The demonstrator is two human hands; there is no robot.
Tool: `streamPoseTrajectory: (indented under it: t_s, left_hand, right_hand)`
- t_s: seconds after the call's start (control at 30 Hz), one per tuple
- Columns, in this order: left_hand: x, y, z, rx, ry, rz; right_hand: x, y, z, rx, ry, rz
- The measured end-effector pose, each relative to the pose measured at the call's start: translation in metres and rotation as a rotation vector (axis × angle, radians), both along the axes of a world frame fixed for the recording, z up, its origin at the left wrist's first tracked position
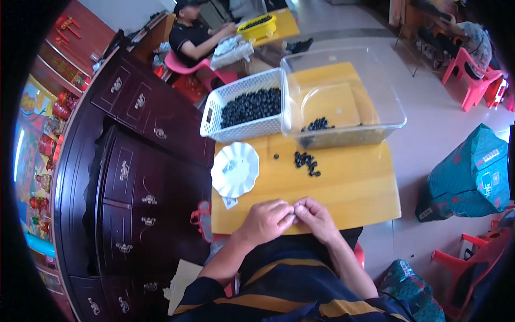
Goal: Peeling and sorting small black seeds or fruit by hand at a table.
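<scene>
Over the near edge of the yellow wooden table (pixel 354 174), my left hand (pixel 267 219) and my right hand (pixel 317 219) meet fingertip to fingertip. Both are closed in a pinch around something tiny, mostly covered by the fingers. Beyond them lies a loose cluster of small round black pieces (pixel 306 161), with a single black piece (pixel 276 156) off to its left. A white scalloped dish (pixel 244 172) with small bits in it sits left of my hands. Behind it, a white perforated basket (pixel 247 124) holds many black pieces. Beside that stands a clear plastic bin (pixel 370 134) with a small heap of them.
A dark wooden cabinet (pixel 177 177) with drawers borders the table's left. At the right stand a teal bag (pixel 466 177) and red plastic chairs (pixel 472 263). Another person (pixel 190 40) sits at the far left by a table with a yellow basket (pixel 257 33).
</scene>
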State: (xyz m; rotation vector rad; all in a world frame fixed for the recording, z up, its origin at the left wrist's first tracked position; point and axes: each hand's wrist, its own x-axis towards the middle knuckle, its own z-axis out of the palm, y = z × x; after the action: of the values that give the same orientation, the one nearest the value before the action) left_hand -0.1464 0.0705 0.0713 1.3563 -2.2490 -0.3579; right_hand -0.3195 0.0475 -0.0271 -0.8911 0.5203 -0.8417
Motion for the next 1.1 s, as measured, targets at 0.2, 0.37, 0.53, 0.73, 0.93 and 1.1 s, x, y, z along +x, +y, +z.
streamPoseTrajectory:
  t_s: [0.2,0.37,0.53,0.73,0.93,1.1]
  left_hand:
    - [0.000,0.002,-0.002,0.091,0.115,0.022]
    - [0.003,0.012,0.001,0.176,0.286,0.042]
    - [0.006,0.024,0.000,0.017,0.278,0.061]
    - [0.012,0.039,-0.011,-0.084,0.239,0.129]
    - [0.024,0.054,-0.027,-0.011,0.405,0.254]
    - [0.037,0.061,-0.048,0.129,0.571,0.299]
  right_hand:
    - [-0.008,-0.001,0.008,-0.002,0.029,0.072]
    - [-0.008,-0.003,0.004,0.004,-0.004,0.195]
    - [0.002,-0.001,-0.005,0.038,0.011,0.201]
    - [0.014,0.002,-0.013,-0.015,0.036,0.188]
    - [0.033,0.010,-0.014,-0.155,0.088,0.062]
    - [0.046,0.023,-0.012,-0.326,0.127,-0.107]
